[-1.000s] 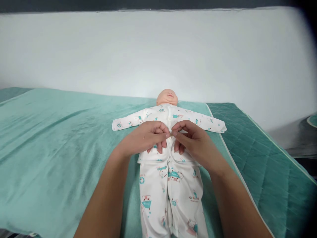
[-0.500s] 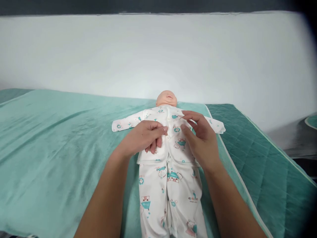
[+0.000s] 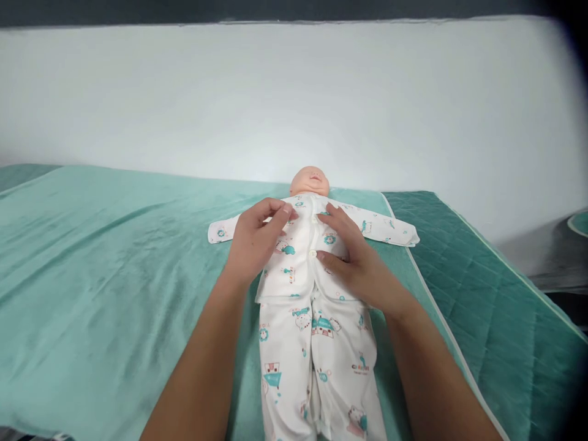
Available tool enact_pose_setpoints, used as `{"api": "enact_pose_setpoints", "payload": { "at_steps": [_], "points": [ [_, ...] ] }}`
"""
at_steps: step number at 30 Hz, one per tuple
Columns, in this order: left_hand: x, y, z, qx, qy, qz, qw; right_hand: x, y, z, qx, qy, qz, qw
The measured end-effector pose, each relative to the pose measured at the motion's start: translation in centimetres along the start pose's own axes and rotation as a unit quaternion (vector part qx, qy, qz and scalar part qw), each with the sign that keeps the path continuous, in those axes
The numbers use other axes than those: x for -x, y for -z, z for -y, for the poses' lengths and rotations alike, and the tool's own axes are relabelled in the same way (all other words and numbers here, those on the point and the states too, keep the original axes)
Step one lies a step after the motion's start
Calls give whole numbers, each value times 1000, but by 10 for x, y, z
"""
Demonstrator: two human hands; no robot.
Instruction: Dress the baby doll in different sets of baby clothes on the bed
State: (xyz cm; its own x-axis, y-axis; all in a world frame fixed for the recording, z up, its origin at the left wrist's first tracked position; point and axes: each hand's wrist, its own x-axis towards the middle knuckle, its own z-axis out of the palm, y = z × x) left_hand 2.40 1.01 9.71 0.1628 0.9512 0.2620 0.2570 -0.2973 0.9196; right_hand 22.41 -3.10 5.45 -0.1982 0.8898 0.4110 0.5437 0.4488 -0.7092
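Note:
A baby doll (image 3: pixel 310 181) lies on its back, arms spread, in a white printed top (image 3: pixel 294 285) and matching trousers (image 3: pixel 287 361). The front of the top is closed down the middle, with a button (image 3: pixel 313 253) showing at mid-chest. Over the chest's left side is my left hand (image 3: pixel 261 236), thumb and index finger close together near the upper chest; whether cloth is between them is unclear. My right hand (image 3: pixel 351 254) rests on the right side of the chest, thumb and fingers apart, thumb tip beside the button.
Under the doll spreads a light green sheet (image 3: pixel 114 275). A darker quilted green cover (image 3: pixel 496 306) lies at the right. Behind the bed stands a white wall (image 3: pixel 275 98). A dark rounded object (image 3: pixel 565 245) is at the far right.
My left hand has moved up and left, from the middle of the top to the upper chest. My right hand has shifted left and tilted inward, uncovering the doll's right-side sleeve. The button now shows clearly.

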Motion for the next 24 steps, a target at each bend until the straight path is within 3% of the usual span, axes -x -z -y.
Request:
{"api": "enact_pose_setpoints", "payload": {
  "at_steps": [3, 6, 13, 19, 24],
  "points": [
    [-2, -6, 8, -74, -78, -9, 994, 1, 1, 1, -1, -2, 7, 1000],
    [-3, -13, 13, -119, -138, 36, 983, -1, -4, 0, -23, 4, -33, 999],
    [-3, -14, 16, -144, -98, 120, 977, -4, -12, 5, -44, -17, -135, 990],
    [-5, -6, 17, -67, -103, 172, 978, -5, -10, 8, -20, 12, -129, 991],
    [-4, -7, 19, -87, -101, 155, 979, -5, -11, 7, -42, -5, -140, 989]
  ]
}}
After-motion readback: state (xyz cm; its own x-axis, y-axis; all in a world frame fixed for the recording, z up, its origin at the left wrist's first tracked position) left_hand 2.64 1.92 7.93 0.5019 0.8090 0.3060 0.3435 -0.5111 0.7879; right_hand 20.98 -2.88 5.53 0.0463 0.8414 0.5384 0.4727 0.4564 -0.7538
